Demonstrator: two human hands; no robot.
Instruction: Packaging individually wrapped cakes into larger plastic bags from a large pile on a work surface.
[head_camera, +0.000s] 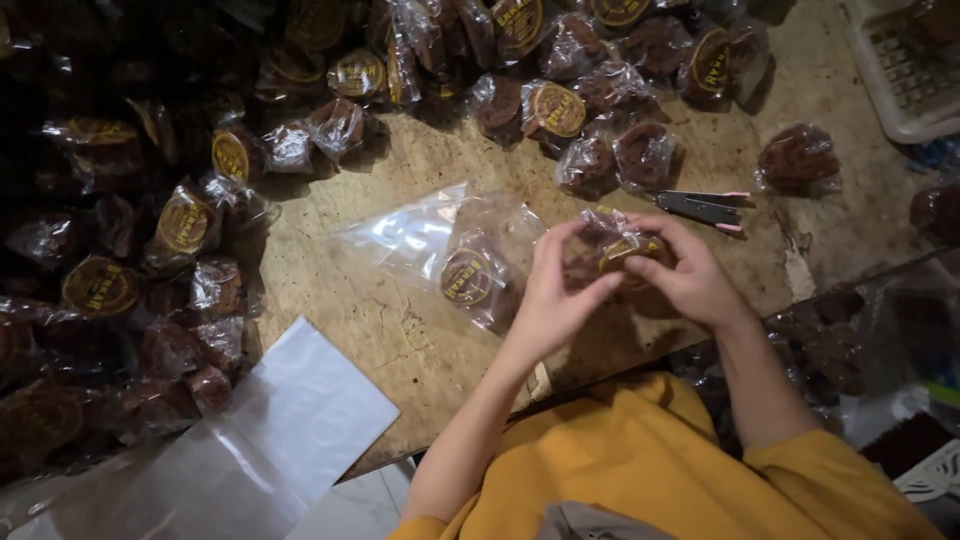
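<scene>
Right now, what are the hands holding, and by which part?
Both hands, left and right, hold one small wrapped packet, grip on its plastic wrap at either side.

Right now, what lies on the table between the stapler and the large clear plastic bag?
In the head view, both hands, left hand and right hand, hold a wrapped brown packet between the stapler and the clear bag.

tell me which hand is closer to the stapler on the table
Right. The right hand lies just below the stapler, a small gap apart. The left hand is farther off, on the far side of the wrapped packet both hands hold.
</scene>
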